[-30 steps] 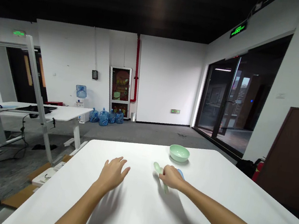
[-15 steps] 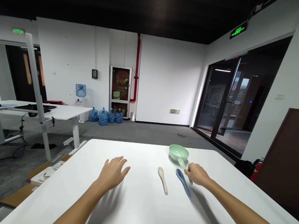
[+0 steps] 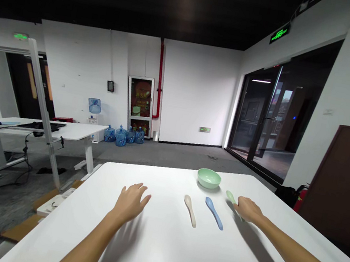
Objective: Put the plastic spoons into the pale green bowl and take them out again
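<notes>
My right hand is closed around the handle of a light green spoon, whose bowl end points away from me toward the far left. To its left a blue spoon and a beige spoon lie side by side on the white table. Behind them stands a green bowl near the table's far edge; its visible inside holds nothing. On the left, my left hand hovers over the table with fingers apart, touching no object.
Cardboard and white boxes lie along the table's left side. Farther left is another white table with cables, beside a metal post. Blue water jugs stand by the far wall. A brown board leans at the right.
My right hand has moved right with the green spoon, from in front of the bowl to right of the blue spoon. My left hand has stayed nearly still.
</notes>
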Demonstrator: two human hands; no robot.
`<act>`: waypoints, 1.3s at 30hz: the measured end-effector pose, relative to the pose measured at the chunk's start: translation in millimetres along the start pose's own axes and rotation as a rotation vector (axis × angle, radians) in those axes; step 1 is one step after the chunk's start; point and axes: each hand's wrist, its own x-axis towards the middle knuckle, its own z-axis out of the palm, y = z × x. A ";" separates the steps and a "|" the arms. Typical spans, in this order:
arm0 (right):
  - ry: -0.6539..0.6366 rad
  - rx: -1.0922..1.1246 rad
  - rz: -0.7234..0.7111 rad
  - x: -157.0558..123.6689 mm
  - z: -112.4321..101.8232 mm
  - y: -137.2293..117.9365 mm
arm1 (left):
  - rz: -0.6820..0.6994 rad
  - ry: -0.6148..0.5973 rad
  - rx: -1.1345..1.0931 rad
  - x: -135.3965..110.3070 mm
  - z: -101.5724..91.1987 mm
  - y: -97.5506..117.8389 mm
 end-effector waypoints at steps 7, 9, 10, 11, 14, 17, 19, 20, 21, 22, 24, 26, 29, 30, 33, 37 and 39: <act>-0.048 0.004 -0.002 -1.9 8.3 3.6 | -0.003 -0.010 0.006 0.4 0.4 -0.6; -0.057 0.011 -0.009 -1.3 10.7 4.1 | -0.004 -0.016 0.007 0.4 -0.3 -0.4; -0.059 0.015 -0.010 -1.0 11.8 4.2 | -0.005 -0.019 0.005 0.4 -0.6 -0.2; -0.059 0.018 -0.009 -0.7 12.9 4.3 | -0.005 -0.021 0.003 0.5 -0.8 -0.1; -0.057 0.018 -0.010 0.1 15.8 4.8 | -0.004 -0.026 0.000 1.1 -0.4 -0.1; -0.061 0.001 -0.022 0.7 18.3 5.7 | -0.007 -0.023 0.005 1.9 0.9 -0.6; -0.064 -0.001 -0.024 1.2 20.0 6.3 | -0.005 -0.016 0.002 2.1 1.7 -1.0; -0.064 0.003 -0.022 1.5 20.7 6.4 | -0.003 -0.013 0.000 2.1 1.8 -1.1; -0.066 0.007 -0.018 1.8 21.4 6.5 | -0.002 -0.011 -0.001 2.0 1.8 -1.1; -0.070 0.008 -0.015 2.1 22.0 6.5 | -0.002 -0.010 -0.001 1.9 1.7 -1.0; -0.075 0.005 -0.014 2.4 22.7 6.1 | -0.005 -0.011 0.003 1.6 1.1 -0.6; -0.077 0.000 -0.018 2.6 22.8 5.4 | -0.008 -0.013 0.004 1.4 0.4 0.0; -0.088 0.001 -0.016 2.2 21.9 4.1 | -0.009 -0.013 -0.001 1.3 0.0 0.5; -0.092 0.001 -0.014 1.9 21.3 3.6 | -0.008 -0.014 -0.002 1.4 0.2 0.5; -0.100 -0.003 -0.010 0.1 19.3 2.3 | -0.009 -0.017 0.001 1.8 1.3 0.0; -0.085 -0.011 -0.009 -2.8 16.6 1.2 | -0.011 -0.020 0.003 2.4 2.2 -0.7; -0.074 0.002 -0.004 -3.8 15.6 1.0 | -0.009 -0.022 0.002 2.4 1.8 -0.6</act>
